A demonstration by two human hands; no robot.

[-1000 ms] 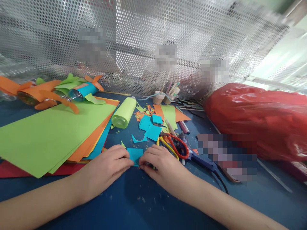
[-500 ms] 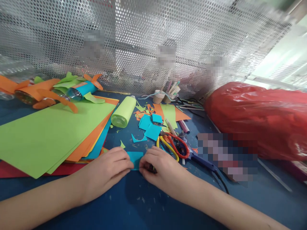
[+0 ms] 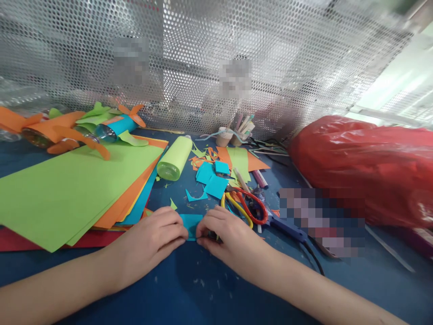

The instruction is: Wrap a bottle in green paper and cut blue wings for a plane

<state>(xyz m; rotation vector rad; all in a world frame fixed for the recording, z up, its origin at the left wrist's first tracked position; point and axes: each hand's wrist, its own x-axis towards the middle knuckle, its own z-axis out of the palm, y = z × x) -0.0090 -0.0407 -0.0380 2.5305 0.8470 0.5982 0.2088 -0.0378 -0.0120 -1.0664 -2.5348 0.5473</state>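
Note:
A small blue piece of paper (image 3: 191, 225) lies at the table's near middle, between my two hands. My left hand (image 3: 162, 232) is closed on its left edge, fingers bent together. The right edge is pinched by my right hand (image 3: 225, 230), whose fingertips press down near the table; part of the paper is hidden under both hands. Just beyond my right hand are scissors with red and yellow handles (image 3: 250, 212). Further off lie blue paper pieces (image 3: 216, 186) and a curved blue offcut (image 3: 196, 196).
A stack of coloured paper (image 3: 77, 189) lies left, below paper-wrapped bottles with orange propellers (image 3: 115, 128). A green-wrapped bottle (image 3: 175, 158) rests mid-table. At right are a blue glue gun (image 3: 287, 229) and a red plastic bag (image 3: 365, 167). Behind stands a perforated metal screen (image 3: 196, 54).
Both hands stay almost still on the blue paper, with only a tiny shift of the fingers. The view has moved very slightly.

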